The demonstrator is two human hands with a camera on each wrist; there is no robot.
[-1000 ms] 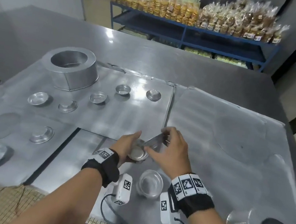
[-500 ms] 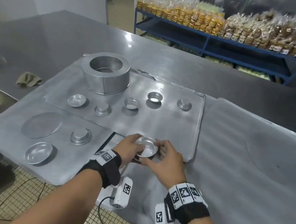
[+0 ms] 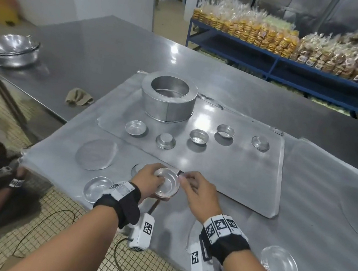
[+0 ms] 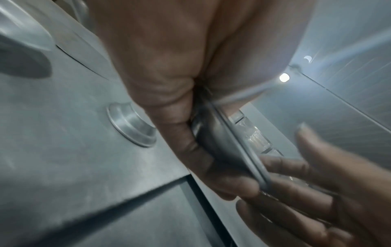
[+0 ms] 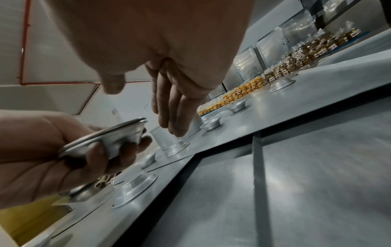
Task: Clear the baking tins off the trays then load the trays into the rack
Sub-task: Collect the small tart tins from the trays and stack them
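Fingers of the left hand (image 3: 148, 180) curl under a small stack of tart tins (image 3: 166, 184), cradled low at six o'clock, apparently so more can nest in. The right hand (image 3: 197, 192) hovers beside it, fingers loose, holding nothing. Five small tins sit on the upper tray (image 3: 248, 180); two more at seven o'clock.

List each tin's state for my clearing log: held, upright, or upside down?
small tins: stacked, held by left hand
right hand: empty, beside them
tall ring tin: upright on tray
tin: upside down
tin: upright
tin: upright
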